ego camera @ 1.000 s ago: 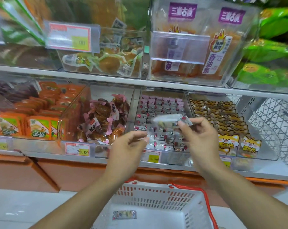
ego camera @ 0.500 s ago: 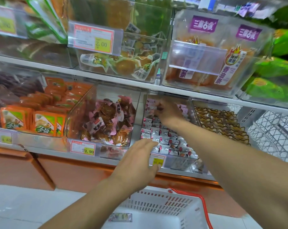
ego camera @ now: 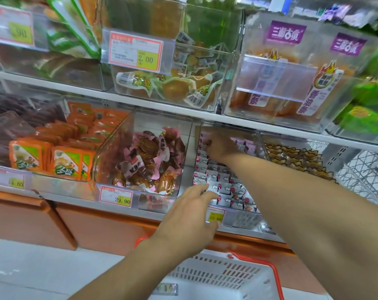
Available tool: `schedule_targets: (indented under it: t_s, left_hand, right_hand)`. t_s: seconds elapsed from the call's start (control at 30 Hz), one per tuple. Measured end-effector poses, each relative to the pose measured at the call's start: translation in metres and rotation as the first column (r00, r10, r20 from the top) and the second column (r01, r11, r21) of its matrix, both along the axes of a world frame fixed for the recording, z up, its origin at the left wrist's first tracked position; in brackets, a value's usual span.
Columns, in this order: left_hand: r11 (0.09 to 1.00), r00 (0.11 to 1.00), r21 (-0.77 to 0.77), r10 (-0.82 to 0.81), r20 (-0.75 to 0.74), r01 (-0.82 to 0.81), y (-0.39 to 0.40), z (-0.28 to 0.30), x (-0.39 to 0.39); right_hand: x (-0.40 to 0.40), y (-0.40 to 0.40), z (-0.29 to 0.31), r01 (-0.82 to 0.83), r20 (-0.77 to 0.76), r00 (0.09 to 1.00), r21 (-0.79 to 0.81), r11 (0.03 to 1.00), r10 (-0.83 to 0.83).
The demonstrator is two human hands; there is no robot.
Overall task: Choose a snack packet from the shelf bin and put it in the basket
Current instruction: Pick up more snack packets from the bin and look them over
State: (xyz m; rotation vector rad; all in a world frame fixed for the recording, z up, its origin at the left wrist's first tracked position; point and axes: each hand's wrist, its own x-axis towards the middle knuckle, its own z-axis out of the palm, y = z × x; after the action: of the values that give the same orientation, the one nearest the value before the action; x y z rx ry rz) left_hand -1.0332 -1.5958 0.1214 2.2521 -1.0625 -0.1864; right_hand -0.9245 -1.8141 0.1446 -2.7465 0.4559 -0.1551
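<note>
A shopper's right hand (ego camera: 219, 146) reaches deep into a clear shelf bin (ego camera: 225, 169) of small white-and-red snack packets (ego camera: 221, 185); whether its fingers grip one cannot be told. The left hand (ego camera: 190, 221), fingers loosely spread, hovers beside tags reading 16.80 (ego camera: 215, 218) and 29.90 (ego camera: 122, 199). Below the fingers sits a white basket (ego camera: 222, 276)

A single head-worn wide-angle camera looks forward and slightly down, close to the shelf bins (ego camera: 227, 180). The basket (ego camera: 227, 276) sits at the bottom edge.
</note>
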Motion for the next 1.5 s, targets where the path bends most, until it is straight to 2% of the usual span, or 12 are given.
schedule_targets:
  t_s: [0.13, 0.2, 0.27, 0.37, 0.43, 0.5, 0.6, 0.73, 0.87, 1.1, 1.3, 1.5]
  left_hand:
    - [0.998, 0.999, -0.060, 0.014, 0.030, -0.012, -0.001, 0.002, 0.002]
    - [0.996, 0.999, -0.082, 0.025, 0.049, -0.021, -0.002, 0.003, 0.002]
    - [0.995, 0.998, -0.100, 0.036, 0.056, -0.030, -0.002, 0.004, 0.002]
    - [0.981, 0.995, -0.164, 0.101, -0.025, -0.103, -0.002, 0.008, 0.000]
    - [0.927, 0.955, -0.287, 0.176, -0.240, -0.243, -0.003, 0.014, 0.001]
    - [0.809, 0.822, -0.394, 0.181, -0.540, -0.437, -0.003, 0.022, 0.005]
    - [0.694, 0.627, -0.394, 0.106, -0.772, -0.603, 0.002, 0.026, 0.012]
    - [0.706, 0.472, -0.352, -0.028, -0.881, -0.615, 0.004, 0.019, 0.012]
    - [0.700, 0.331, -0.333, -0.145, -0.932, -0.632, 0.008, 0.012, 0.005]
    - [0.671, 0.255, -0.315, -0.190, -0.948, -0.671, 0.010, -0.007, 0.007]
    - [0.675, 0.268, -0.283, -0.130, -0.955, -0.681, 0.008, -0.020, 0.006]
    - [0.656, 0.309, -0.350, -0.183, -0.933, -0.669, -0.001, -0.016, 0.003]
  right_hand:
    - [0.004, 0.001, -0.007, 0.050, 0.073, 0.996, 0.017, 0.999, -0.051]
    - [0.001, 0.003, -0.007, 0.074, 0.190, 0.976, 0.184, 0.980, -0.110]
    - [-0.007, 0.008, -0.002, 0.076, 0.325, 0.924, 0.362, 0.929, -0.203]
    - [-0.017, 0.011, 0.012, 0.214, 0.442, 0.782, 0.472, 0.855, -0.439]
    - [-0.033, 0.013, 0.020, 0.313, 0.377, 0.671, 0.635, 0.706, -0.638]
    - [-0.065, 0.022, 0.027, 0.181, 0.274, 0.620, 0.862, 0.474, -0.736]
    - [-0.130, 0.042, 0.030, -0.100, 0.163, 0.675, 0.987, 0.129, -0.719]
    - [-0.191, 0.060, 0.024, -0.160, 0.073, 0.783, 0.983, -0.086, -0.617]
    - [-0.212, 0.057, 0.014, -0.152, 0.043, 0.820, 0.978, -0.144, -0.570]
    - [-0.228, 0.047, -0.001, -0.132, 0.048, 0.846, 0.984, -0.121, -0.530]
    - [-0.236, 0.045, -0.004, -0.096, 0.033, 0.870, 0.990, -0.104, -0.492]
    - [-0.237, 0.039, -0.004, -0.091, -0.030, 0.851, 0.975, -0.204, -0.524]
